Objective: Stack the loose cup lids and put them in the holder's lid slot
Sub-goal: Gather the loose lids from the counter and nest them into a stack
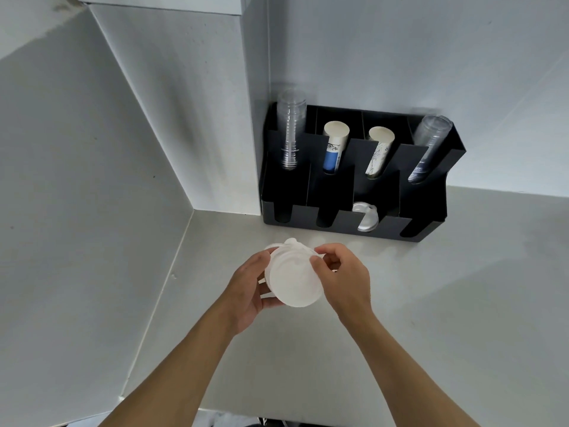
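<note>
A stack of white cup lids (292, 280) is held above the counter, in front of the black holder (329, 195). My left hand (249, 288) cups the stack from the left and below. My right hand (345, 278) pinches its right rim with thumb and fingers. The stack's bottom faces me, and the lids at the far end sit slightly uneven. The holder stands against the wall in the corner. Its third front slot from the left holds white lids (366, 217); the other front slots look empty.
The holder's back row carries clear cups (291, 134), a blue-printed paper cup stack (334, 149), a patterned paper cup stack (378, 152) and more clear cups (429, 146). A white wall panel closes the left side. The grey counter (446, 288) spreads to the right.
</note>
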